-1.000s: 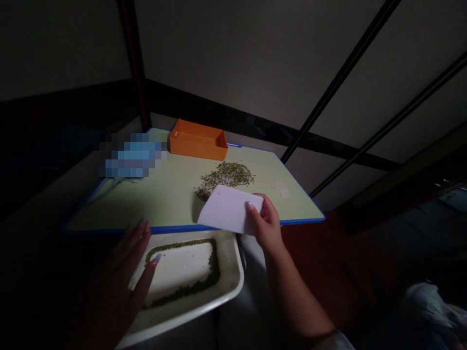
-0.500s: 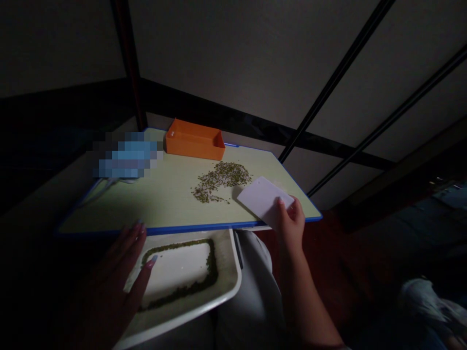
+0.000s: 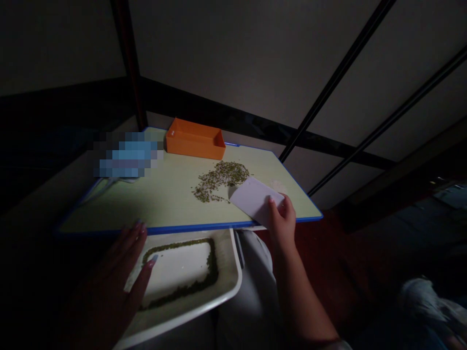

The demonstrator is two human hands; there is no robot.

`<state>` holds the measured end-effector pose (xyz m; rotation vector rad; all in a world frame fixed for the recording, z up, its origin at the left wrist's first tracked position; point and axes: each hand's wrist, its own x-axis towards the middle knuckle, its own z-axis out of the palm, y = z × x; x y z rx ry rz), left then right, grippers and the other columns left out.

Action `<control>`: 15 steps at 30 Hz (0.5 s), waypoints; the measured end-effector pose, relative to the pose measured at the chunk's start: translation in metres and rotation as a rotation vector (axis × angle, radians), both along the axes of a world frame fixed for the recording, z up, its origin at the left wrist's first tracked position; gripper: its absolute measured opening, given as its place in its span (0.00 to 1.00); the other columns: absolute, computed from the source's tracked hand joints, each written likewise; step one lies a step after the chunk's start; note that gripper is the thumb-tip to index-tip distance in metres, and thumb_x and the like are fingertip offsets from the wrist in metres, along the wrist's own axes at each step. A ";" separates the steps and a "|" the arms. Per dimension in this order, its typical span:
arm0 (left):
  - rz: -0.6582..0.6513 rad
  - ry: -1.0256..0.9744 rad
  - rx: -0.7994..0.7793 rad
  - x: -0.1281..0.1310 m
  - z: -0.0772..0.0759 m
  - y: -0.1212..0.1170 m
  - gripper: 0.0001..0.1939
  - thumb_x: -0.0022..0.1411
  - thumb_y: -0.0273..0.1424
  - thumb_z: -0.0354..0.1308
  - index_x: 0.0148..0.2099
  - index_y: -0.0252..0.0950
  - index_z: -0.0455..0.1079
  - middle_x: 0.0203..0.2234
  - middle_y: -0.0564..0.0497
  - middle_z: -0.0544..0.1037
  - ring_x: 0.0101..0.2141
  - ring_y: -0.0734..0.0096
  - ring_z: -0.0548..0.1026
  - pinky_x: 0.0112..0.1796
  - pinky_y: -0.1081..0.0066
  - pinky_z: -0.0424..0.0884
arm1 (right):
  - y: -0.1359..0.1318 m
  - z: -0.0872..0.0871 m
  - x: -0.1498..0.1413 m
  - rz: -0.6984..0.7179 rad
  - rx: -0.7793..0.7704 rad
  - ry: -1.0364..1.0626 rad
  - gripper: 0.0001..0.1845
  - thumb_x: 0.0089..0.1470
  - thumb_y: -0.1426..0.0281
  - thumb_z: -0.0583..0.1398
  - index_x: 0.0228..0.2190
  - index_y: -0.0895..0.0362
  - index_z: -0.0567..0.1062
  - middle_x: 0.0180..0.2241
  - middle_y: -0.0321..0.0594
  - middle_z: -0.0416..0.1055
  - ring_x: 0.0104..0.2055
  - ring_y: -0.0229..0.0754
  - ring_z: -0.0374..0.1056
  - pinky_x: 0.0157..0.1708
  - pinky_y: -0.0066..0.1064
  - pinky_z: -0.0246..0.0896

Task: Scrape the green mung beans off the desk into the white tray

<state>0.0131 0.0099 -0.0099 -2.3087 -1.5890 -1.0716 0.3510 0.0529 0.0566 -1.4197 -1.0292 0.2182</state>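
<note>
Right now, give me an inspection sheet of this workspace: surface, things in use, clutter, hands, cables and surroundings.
Surface: pale yellow-green tabletop with blue edging.
Things in use: white card beside a loose scatter of green granules; white tray below the near edge, more granules ringing its floor.
Clutter: open orange box at the far edge; pixelated blue object at left, unidentifiable.
Hands: right hand grips the card; left hand open at the tray's left side, contact unclear.
Cables: pale strands by the blue object, possibly cords, cannot tell.
Surroundings: dim; wall behind, reddish floor at right.
</note>
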 end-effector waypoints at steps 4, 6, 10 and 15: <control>-0.003 0.000 -0.008 -0.001 -0.001 0.001 0.32 0.64 0.39 0.45 0.68 0.48 0.44 0.66 0.50 0.60 0.65 0.61 0.58 0.60 0.53 0.64 | 0.002 -0.002 -0.002 0.052 0.007 0.034 0.16 0.52 0.56 0.60 0.34 0.56 0.71 0.29 0.35 0.68 0.30 0.40 0.62 0.32 0.31 0.55; -0.004 -0.005 -0.009 -0.001 -0.001 0.001 0.32 0.64 0.39 0.45 0.69 0.48 0.43 0.66 0.50 0.60 0.65 0.61 0.58 0.60 0.53 0.65 | 0.002 -0.003 -0.004 0.064 0.008 0.047 0.16 0.52 0.56 0.60 0.34 0.56 0.71 0.28 0.34 0.68 0.30 0.40 0.61 0.32 0.30 0.55; 0.002 -0.010 -0.022 0.000 0.000 0.000 0.33 0.64 0.39 0.45 0.69 0.49 0.43 0.66 0.51 0.59 0.65 0.62 0.57 0.60 0.54 0.65 | -0.001 -0.004 -0.008 0.078 0.017 0.039 0.15 0.53 0.56 0.60 0.34 0.55 0.71 0.28 0.33 0.67 0.31 0.40 0.62 0.31 0.30 0.55; 0.010 -0.037 -0.037 0.001 -0.001 -0.001 0.33 0.63 0.40 0.46 0.68 0.49 0.44 0.66 0.52 0.59 0.65 0.61 0.57 0.61 0.54 0.63 | -0.005 0.002 -0.021 0.134 -0.003 0.055 0.15 0.54 0.56 0.60 0.35 0.55 0.71 0.29 0.34 0.69 0.31 0.40 0.63 0.31 0.30 0.57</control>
